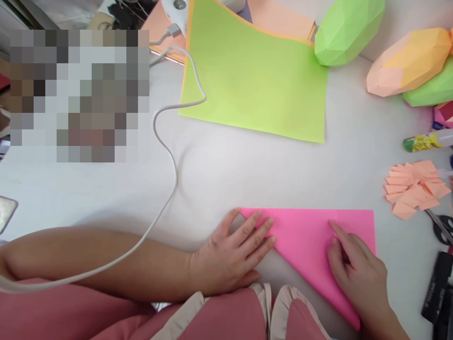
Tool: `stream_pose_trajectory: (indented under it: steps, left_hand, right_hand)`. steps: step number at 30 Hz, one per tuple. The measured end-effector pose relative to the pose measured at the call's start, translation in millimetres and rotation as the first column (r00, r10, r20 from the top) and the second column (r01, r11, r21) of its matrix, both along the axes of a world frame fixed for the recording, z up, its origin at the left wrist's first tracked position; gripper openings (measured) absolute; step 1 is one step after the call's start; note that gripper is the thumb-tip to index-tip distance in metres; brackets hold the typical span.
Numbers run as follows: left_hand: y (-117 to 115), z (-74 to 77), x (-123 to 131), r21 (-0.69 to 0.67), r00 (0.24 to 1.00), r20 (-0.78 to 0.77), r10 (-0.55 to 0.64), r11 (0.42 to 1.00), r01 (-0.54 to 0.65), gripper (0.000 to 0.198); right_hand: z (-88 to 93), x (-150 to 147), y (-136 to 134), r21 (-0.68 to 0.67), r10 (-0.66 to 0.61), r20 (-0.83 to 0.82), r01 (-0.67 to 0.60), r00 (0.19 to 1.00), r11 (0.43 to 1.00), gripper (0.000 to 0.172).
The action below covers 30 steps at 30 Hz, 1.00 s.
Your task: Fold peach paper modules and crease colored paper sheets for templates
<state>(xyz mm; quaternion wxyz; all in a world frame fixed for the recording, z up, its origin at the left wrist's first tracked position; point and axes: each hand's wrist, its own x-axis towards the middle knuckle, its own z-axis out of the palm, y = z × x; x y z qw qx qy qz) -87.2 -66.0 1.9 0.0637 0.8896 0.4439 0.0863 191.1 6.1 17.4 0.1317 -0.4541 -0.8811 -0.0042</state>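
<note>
A bright pink sheet of paper [311,236], folded into a triangle, lies on the white table [247,174] near the front edge. My left hand [230,252] lies flat with fingers spread, its fingertips pressing the sheet's left corner. My right hand [354,271] rests on the right part of the sheet, index finger stretched out along the paper and the other fingers curled under.
A lime green sheet [255,75] lies at the back on orange paper. Green [347,28] and orange [410,61] faceted paper models sit back right. A glue stick [424,140], small orange paper pieces [414,188] and scissors [442,226] lie right. A white cable [170,156] crosses left.
</note>
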Motion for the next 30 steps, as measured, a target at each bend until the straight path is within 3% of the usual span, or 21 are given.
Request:
stream_pose_trajectory:
  steps: [14,18,23,30]
  left_hand:
    - [0.3,-0.3,-2.6,-0.007,1.0,-0.004,-0.024,1.0,0.024,0.06]
    - [0.3,1.2,-0.7,-0.008,1.0,-0.011,0.013,1.0,-0.013,0.058]
    - [4.4,3.9,-3.1,0.023,1.0,0.015,-0.026,0.999,0.025,0.055]
    - [1.1,1.5,-4.9,0.029,1.0,0.003,0.025,0.999,-0.025,0.065]
  right_hand:
    - [1.6,-0.2,0.1,0.005,0.001,0.008,-0.001,1.0,1.0,0.036]
    - [1.7,0.2,-0.2,0.005,0.002,0.006,-0.002,1.0,1.0,0.039]
    - [1.9,-1.4,0.7,0.005,-0.001,0.004,0.001,1.0,1.0,0.043]
    - [4.2,-3.4,-0.1,-0.033,-0.014,0.002,0.014,1.0,0.999,0.042]
